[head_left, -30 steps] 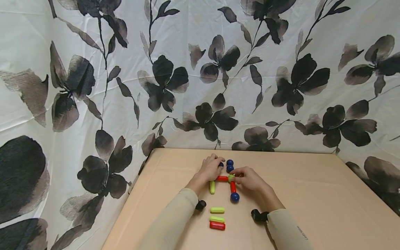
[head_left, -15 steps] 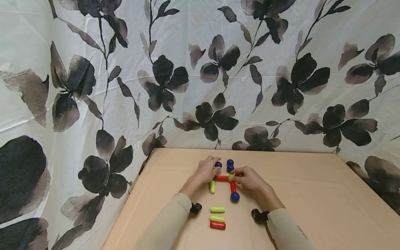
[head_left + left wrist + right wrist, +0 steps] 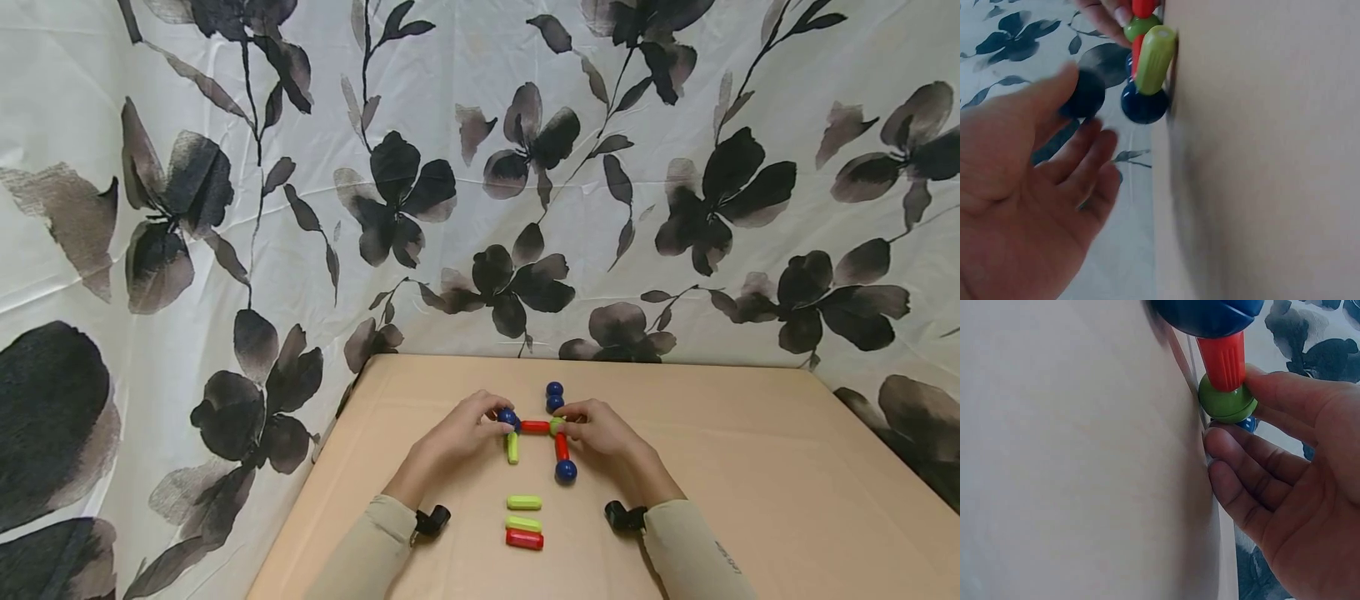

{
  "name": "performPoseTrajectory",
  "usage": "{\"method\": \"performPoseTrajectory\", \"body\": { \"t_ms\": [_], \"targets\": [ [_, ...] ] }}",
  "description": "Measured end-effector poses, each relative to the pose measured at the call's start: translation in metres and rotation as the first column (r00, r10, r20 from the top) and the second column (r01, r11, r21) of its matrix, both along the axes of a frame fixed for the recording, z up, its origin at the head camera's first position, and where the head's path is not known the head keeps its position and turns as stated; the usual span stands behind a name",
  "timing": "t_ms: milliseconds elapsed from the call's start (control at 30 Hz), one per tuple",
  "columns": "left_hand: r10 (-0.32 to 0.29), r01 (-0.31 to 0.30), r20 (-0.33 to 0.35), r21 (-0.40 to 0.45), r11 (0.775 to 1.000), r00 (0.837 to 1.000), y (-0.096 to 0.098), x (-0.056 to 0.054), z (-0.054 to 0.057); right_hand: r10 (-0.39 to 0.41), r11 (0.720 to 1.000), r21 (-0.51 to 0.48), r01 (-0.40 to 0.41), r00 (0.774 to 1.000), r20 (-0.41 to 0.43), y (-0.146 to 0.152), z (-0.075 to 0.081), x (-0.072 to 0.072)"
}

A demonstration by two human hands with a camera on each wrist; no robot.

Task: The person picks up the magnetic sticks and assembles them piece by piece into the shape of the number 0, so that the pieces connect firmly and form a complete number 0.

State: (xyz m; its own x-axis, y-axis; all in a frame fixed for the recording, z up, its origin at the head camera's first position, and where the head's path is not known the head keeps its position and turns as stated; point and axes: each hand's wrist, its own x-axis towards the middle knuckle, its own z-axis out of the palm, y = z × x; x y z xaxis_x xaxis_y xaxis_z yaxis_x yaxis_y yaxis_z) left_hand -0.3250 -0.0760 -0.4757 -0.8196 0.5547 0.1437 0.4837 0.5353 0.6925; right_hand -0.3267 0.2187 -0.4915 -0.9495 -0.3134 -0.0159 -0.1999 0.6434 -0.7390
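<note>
My left hand (image 3: 467,427) pinches a blue ball (image 3: 1087,94) between thumb and fingers. Right beside it in the left wrist view is another blue ball (image 3: 1144,107), the corner of a toy frame of balls and rods, with a yellow-green rod (image 3: 513,448) on it. A red rod (image 3: 536,427) runs from that corner to a green ball (image 3: 557,426). My right hand (image 3: 603,429) grips the green ball with thumb and fingers. From the green ball a second red rod (image 3: 1222,362) leads toward me, ending in a blue ball (image 3: 566,472).
Two blue balls (image 3: 554,396) sit together just beyond the green ball. Nearer me lie two loose yellow-green rods (image 3: 524,502) and a loose red rod (image 3: 524,540) on the tan table (image 3: 735,467). Behind the table hangs a floral cloth (image 3: 465,225).
My left hand has drawn back toward me and to the left, bringing the blue ball from the far side to the frame's left corner. My right hand keeps its hold on the green ball.
</note>
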Motion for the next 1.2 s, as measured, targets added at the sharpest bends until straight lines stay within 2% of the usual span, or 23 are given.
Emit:
{"method": "performPoseTrajectory", "body": {
  "t_ms": [100, 200, 300, 433, 667, 900, 1200],
  "targets": [
    [-0.103, 0.105, 0.103, -0.011, 0.994, 0.989, -0.008, 0.005, 0.005, -0.004, 1.0, 0.001, 0.004, 1.0, -0.007, 0.0, -0.001, -0.001],
    [-0.186, 0.197, 0.198, -0.036, 0.98, 0.962, -0.013, 0.009, 0.008, -0.008, 1.0, -0.003, 0.008, 1.0, -0.006, 0.0, -0.003, -0.001],
    [-0.234, 0.257, 0.254, -0.063, 0.964, 0.939, -0.014, 0.012, 0.009, -0.009, 1.0, -0.01, 0.009, 1.0, -0.005, 0.001, -0.004, -0.001],
    [-0.236, 0.27, 0.292, -0.08, 0.96, 0.927, -0.013, 0.014, 0.009, -0.006, 1.0, -0.017, 0.006, 1.0, -0.009, 0.001, -0.004, -0.001],
    [-0.247, 0.282, 0.339, -0.057, 0.958, 0.908, -0.012, 0.014, 0.007, -0.006, 1.0, -0.02, 0.006, 1.0, -0.01, 0.0, -0.002, -0.001],
    [-0.243, 0.292, 0.315, -0.121, 0.949, 0.918, -0.007, 0.015, 0.006, -0.013, 1.0, -0.017, 0.013, 1.0, -0.001, 0.001, -0.001, -0.001],
    [-0.214, 0.29, 0.338, -0.194, 0.937, 0.917, 0.002, 0.018, 0.008, -0.013, 1.0, -0.016, 0.013, 1.0, -0.002, 0.0, -0.002, -0.001]
  ]
}}
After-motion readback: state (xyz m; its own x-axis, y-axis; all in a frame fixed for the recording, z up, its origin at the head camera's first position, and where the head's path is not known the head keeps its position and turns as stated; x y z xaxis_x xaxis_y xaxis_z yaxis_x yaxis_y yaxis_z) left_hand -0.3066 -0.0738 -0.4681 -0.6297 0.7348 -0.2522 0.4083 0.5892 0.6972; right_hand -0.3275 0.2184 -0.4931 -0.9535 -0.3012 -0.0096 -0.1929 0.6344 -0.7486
